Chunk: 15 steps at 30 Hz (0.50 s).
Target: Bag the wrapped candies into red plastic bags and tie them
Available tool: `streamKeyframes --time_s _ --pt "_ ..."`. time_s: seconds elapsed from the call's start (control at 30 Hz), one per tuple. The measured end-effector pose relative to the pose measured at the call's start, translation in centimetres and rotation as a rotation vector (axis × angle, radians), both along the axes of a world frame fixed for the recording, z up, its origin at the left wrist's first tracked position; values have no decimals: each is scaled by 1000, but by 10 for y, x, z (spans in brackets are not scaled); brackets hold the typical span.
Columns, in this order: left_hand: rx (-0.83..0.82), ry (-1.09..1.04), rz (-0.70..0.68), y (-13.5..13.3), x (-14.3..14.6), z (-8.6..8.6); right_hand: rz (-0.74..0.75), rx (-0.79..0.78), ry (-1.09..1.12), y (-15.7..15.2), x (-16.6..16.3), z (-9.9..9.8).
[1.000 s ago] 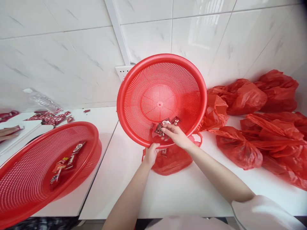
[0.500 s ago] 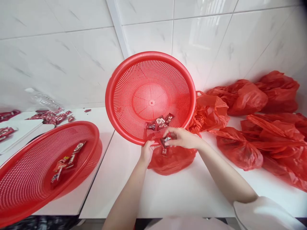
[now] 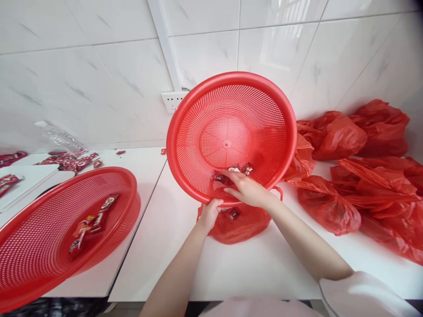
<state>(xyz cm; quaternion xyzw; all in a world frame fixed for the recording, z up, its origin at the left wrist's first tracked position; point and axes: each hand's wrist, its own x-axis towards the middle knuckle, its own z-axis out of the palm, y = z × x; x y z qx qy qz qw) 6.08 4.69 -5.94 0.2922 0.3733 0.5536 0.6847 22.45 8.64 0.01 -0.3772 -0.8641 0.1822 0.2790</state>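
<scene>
A red perforated plastic basket (image 3: 187, 132) is tipped towards me, its lower rim over a red plastic bag (image 3: 238, 231). My left hand (image 3: 210, 214) is closed on that rim, thumb on top and fingers partly hidden. Inside the basket, several small dark-red wrapped packets (image 3: 218, 177) lie against the lower wall. My right hand (image 3: 246, 188) reaches in over them, fingers stretched out and thumb apart, fingertips at the packets. One small packet (image 3: 234, 214) lies in the mouth of the bag beneath.
On the left, a second red basket (image 3: 130, 185) holds a few wrapped packets (image 3: 95, 220). Behind it are loose red packets (image 3: 77, 163) and a clear plastic bottle (image 3: 61, 137). Several filled red bags (image 3: 330, 207) crowd the right side. A wall socket (image 3: 172, 101) sits behind the tipped basket.
The tipped basket has moved right, uncovering the wall socket. My right hand has let go of a packet at the rim, which dropped into the bag, and reached back into the basket.
</scene>
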Motion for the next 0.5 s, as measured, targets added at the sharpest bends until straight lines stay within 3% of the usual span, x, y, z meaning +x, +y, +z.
streamKeyframes --time_s 0.2,0.33,0.5 --pt "6 -3 -49 -4 4 -3 31 -14 -86 4 -3 -8" --pt "24 -17 1 -1 1 3 30 -113 146 6 -3 -5" --pt "-10 -19 35 5 -8 6 77 -432 507 8 7 6"
